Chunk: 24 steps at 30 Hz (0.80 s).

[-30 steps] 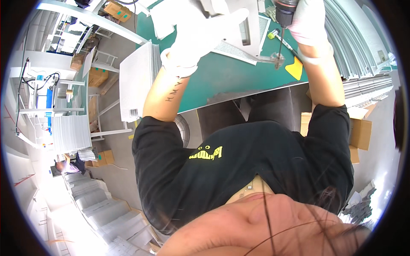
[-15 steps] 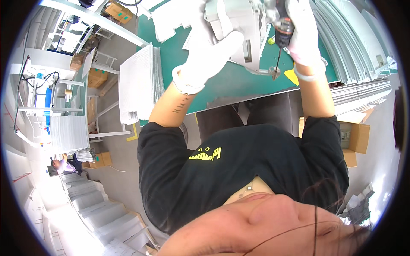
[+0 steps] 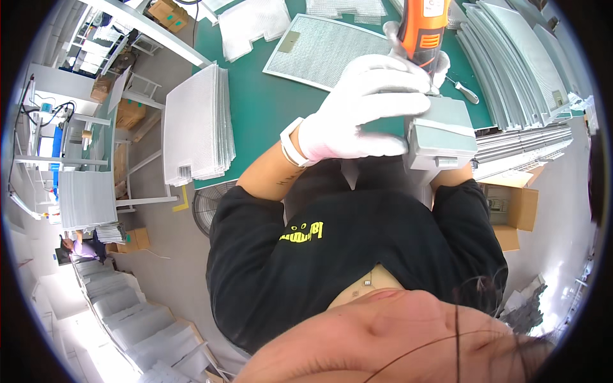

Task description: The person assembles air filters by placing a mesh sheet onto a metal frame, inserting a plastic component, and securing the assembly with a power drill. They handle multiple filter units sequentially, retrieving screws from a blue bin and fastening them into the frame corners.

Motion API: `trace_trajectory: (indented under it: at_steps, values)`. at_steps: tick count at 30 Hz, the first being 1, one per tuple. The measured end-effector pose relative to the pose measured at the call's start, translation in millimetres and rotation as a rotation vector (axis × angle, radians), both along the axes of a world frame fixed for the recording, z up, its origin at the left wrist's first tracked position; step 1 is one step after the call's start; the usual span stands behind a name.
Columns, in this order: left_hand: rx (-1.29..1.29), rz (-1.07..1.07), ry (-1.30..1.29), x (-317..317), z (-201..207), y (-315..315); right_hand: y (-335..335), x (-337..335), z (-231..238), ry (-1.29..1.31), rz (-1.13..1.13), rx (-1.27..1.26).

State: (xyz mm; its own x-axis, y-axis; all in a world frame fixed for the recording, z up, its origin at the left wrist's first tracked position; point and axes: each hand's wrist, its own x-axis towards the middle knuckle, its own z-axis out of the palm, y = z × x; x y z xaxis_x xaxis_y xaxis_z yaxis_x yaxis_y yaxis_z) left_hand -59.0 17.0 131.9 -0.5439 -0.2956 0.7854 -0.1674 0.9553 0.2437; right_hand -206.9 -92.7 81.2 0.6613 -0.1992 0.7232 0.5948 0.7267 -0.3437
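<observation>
My left hand [image 3: 370,108], in a white glove, reaches in from the left with fingers and thumb stretched apart. Its fingertips lie at the left side of a grey box-like block [image 3: 440,135] and the foot of an orange and black power tool [image 3: 424,32]. Whether block and tool are joined, I cannot tell. Mostly hidden behind them is my right hand [image 3: 441,69]; a bit of white glove shows curled against the tool's lower part. Behind my left hand, a framed mesh panel [image 3: 341,54] lies on the green table [image 3: 252,96].
Mesh sheets stand stacked [image 3: 195,127] at the table's left edge, with another row of panels [image 3: 511,70] at the right. A light-handled screwdriver [image 3: 467,93] lies near that row. Below right is an open cardboard box [image 3: 522,210]; a floor fan [image 3: 205,209] stands left.
My left hand has moved right and down, fingers now spread. The tool has swung round, its orange body now showing and its thin bit out of sight. My right hand has gone behind the grey block.
</observation>
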Motion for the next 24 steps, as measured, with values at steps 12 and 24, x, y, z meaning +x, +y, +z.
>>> trace_trajectory:
  at_steps: [12,24]
  values:
    - [-0.173,0.056,0.121,-24,0,5,-9,10,-27,-0.104,0.146,-0.078]
    - [0.241,0.171,0.312,-41,-6,47,-11,-2,-22,0.009,0.044,-0.083]
